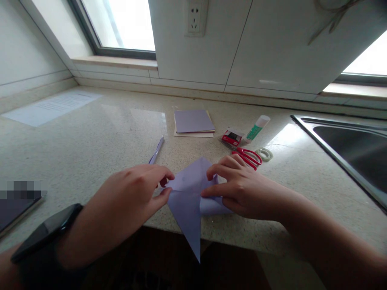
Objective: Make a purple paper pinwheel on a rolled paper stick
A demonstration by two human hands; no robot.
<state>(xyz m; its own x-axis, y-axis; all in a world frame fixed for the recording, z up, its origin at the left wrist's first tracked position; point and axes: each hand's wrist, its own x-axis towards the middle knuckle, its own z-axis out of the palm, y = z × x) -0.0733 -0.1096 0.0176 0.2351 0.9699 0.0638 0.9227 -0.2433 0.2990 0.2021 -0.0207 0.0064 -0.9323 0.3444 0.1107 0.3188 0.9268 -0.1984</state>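
A folded sheet of purple paper [189, 181] lies at the counter's front edge, a long pointed flap hanging down past it. My left hand [133, 197] pinches the paper's left edge between thumb and fingers. On the right side, my right hand [238, 187] has its fingers bent around a fold, the index finger and thumb near the centre crease. Part of the paper under the right hand is hidden. Just beyond my left hand lies a slim purple folded strip [156, 150].
Behind the paper sits a stack of coloured paper [193, 121]. To its right are a red packet [232, 137], a glue stick [256, 129], red-handled scissors [249, 157] and a roll of tape [265, 154]. A sink [356, 149] is at right, a printed sheet [51, 106] at far left.
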